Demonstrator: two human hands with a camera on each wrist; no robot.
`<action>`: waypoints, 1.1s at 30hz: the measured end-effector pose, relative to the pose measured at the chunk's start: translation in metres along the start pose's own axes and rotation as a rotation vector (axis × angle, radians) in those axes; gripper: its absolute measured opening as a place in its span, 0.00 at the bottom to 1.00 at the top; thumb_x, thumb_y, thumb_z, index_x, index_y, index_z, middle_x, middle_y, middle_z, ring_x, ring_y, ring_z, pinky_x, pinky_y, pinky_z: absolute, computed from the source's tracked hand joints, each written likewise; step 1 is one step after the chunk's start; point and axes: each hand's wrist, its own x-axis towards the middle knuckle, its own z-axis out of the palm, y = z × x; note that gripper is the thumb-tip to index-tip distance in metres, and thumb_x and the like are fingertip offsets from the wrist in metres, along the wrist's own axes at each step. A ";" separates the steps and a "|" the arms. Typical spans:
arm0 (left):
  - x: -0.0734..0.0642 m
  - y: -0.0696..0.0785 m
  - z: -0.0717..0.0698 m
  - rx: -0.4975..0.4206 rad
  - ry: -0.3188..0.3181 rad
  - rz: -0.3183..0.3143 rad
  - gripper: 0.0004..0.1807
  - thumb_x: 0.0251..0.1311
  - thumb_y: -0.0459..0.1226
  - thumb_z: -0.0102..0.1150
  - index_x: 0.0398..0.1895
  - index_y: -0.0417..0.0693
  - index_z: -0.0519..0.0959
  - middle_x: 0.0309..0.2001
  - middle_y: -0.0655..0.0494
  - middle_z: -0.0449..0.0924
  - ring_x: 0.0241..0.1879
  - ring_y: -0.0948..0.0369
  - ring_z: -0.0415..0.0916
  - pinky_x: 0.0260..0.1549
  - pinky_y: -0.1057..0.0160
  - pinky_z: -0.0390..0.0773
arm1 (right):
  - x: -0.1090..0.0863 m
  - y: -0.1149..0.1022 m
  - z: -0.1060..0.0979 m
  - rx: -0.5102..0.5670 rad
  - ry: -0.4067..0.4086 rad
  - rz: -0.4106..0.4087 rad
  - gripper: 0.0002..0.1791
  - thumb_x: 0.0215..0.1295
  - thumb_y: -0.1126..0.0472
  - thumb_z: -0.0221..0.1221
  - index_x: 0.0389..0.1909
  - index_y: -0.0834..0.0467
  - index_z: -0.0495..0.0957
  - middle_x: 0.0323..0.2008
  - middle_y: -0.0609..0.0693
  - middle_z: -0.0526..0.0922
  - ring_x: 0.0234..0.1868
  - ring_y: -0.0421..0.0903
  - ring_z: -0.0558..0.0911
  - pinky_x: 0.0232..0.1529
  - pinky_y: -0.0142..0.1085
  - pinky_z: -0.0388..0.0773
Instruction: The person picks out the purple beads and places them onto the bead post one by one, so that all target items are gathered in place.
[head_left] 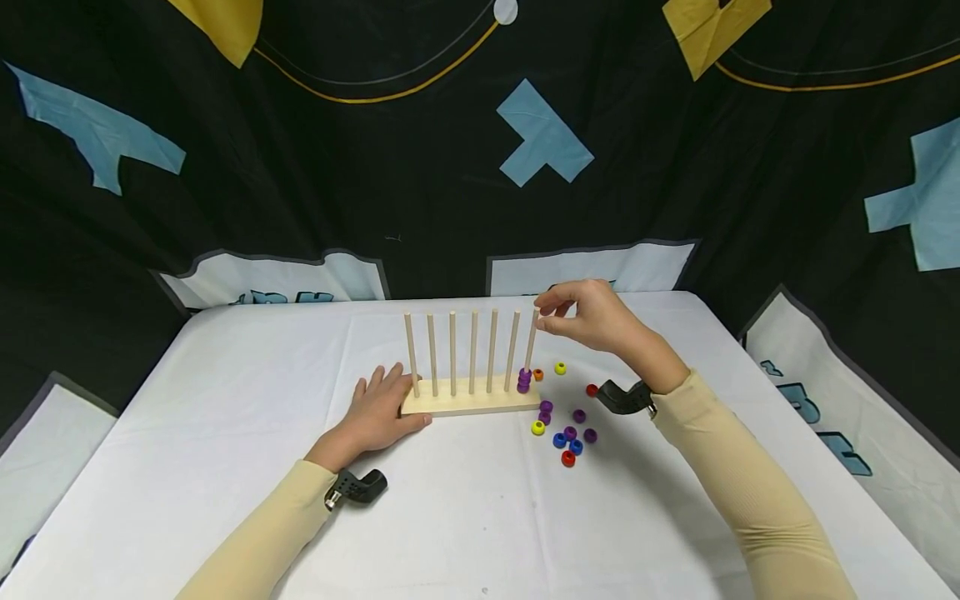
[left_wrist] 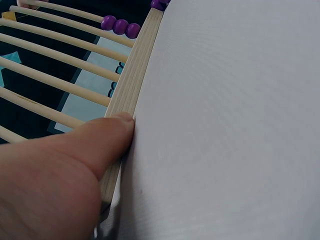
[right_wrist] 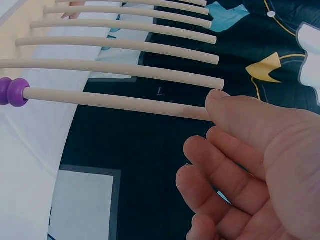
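Observation:
A pale wooden stand has a row of upright pegs on a flat base [head_left: 465, 403]. My left hand [head_left: 372, 415] rests at the base's left end, fingers spread and fairly straight. Its thumb [left_wrist: 107, 140] lies along the base's front edge. At the top of the rightmost peg [right_wrist: 115, 102], my right hand [head_left: 588, 312] pinches the tip between thumb and index finger; the exact contact is partly hidden. Its other fingers [right_wrist: 220, 170] are loosely bent. Purple beads [left_wrist: 119, 26] are stacked low on that same peg.
Loose beads lie right of the stand: purple beads [head_left: 579, 416], blue beads [head_left: 559, 441], a red bead [head_left: 568, 459], yellow beads [head_left: 537, 427] and an orange bead [head_left: 537, 375]. A white cloth [head_left: 465, 517] covers the table. Behind hangs a dark curtain [head_left: 420, 183].

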 end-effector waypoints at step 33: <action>0.000 -0.001 0.000 0.004 0.001 0.002 0.39 0.66 0.51 0.62 0.74 0.40 0.65 0.78 0.28 0.52 0.78 0.27 0.42 0.71 0.24 0.42 | -0.031 0.031 0.020 0.019 -0.025 0.067 0.14 0.61 0.62 0.70 0.47 0.62 0.87 0.37 0.53 0.91 0.39 0.48 0.82 0.38 0.35 0.80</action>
